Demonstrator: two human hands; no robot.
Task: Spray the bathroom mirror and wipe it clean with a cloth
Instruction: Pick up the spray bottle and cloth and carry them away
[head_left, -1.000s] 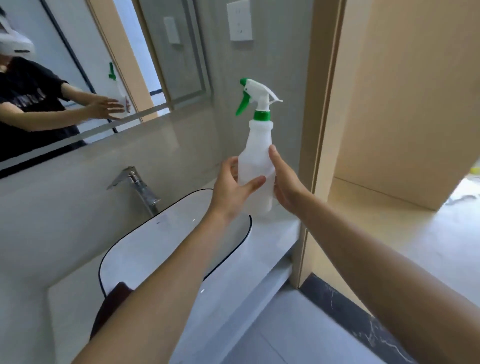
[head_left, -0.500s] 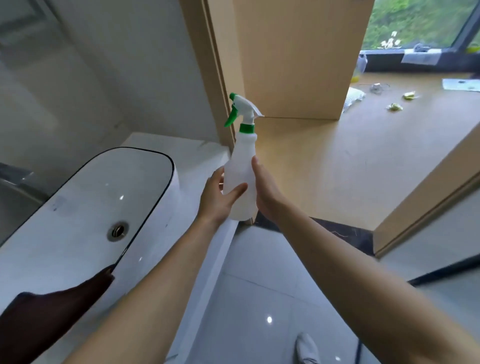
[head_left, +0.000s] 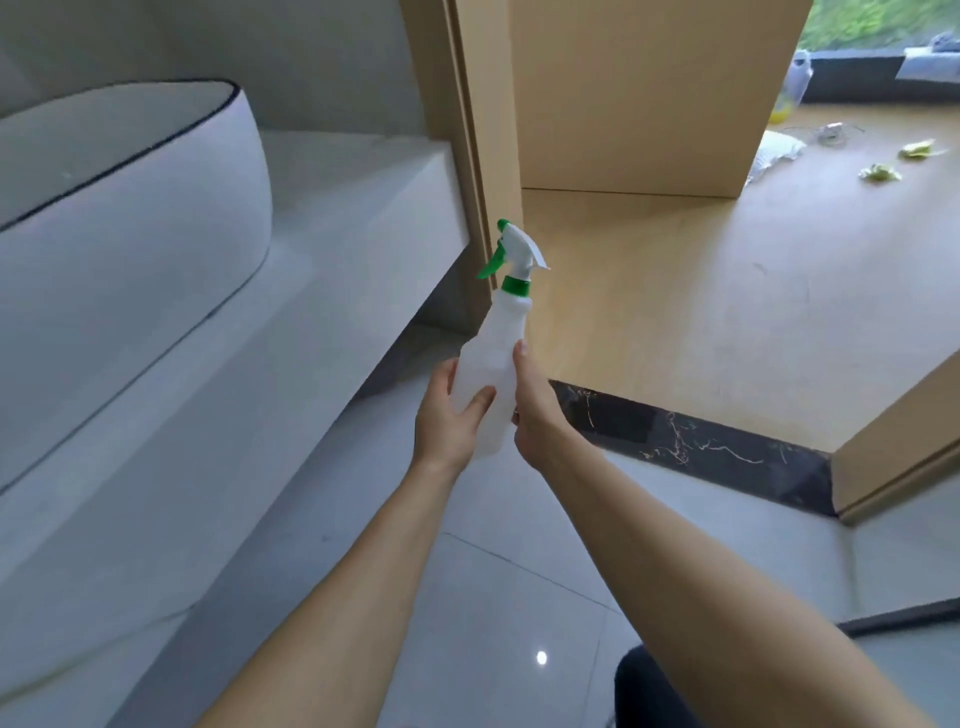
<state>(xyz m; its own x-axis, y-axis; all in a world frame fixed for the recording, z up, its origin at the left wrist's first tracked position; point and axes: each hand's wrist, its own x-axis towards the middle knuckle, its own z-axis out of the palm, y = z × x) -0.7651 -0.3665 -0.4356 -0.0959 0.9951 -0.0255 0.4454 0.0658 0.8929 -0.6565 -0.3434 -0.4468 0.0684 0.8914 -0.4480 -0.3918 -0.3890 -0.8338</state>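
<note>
1. Task status: neither the mirror nor a cloth appears in the head view, so no sprayed or wiped surface can be confirmed. Judged from this moment, the work is at the carrying stage; wiping remains, and spraying cannot be confirmed as done.

2. Location of the spray bottle: it is held in the air in front of the person, over the grey tiled floor, just beside the outer edge of the white tabletop and near the wooden door frame. It rests on nothing. The white basin sits on the tabletop, well to the left of the bottle.

3. Left hand: fingers and thumb are curled round the lower body of the bottle from the left side, with the thumb lying across its front.

4. Right hand: it holds the bottle from the right side, with the thumb running up along the body. The remaining fingers are hidden behind the bottle.

5. Long axis: near vertical, with the top leaning slightly to the right and away from the person.

6. Heading: the green trigger faces left, toward the tabletop; the nozzle therefore points left as well. No finger is on the trigger.

7. Next requirement, as a judgement: one hand must move up to the neck before spraying is possible.
</note>
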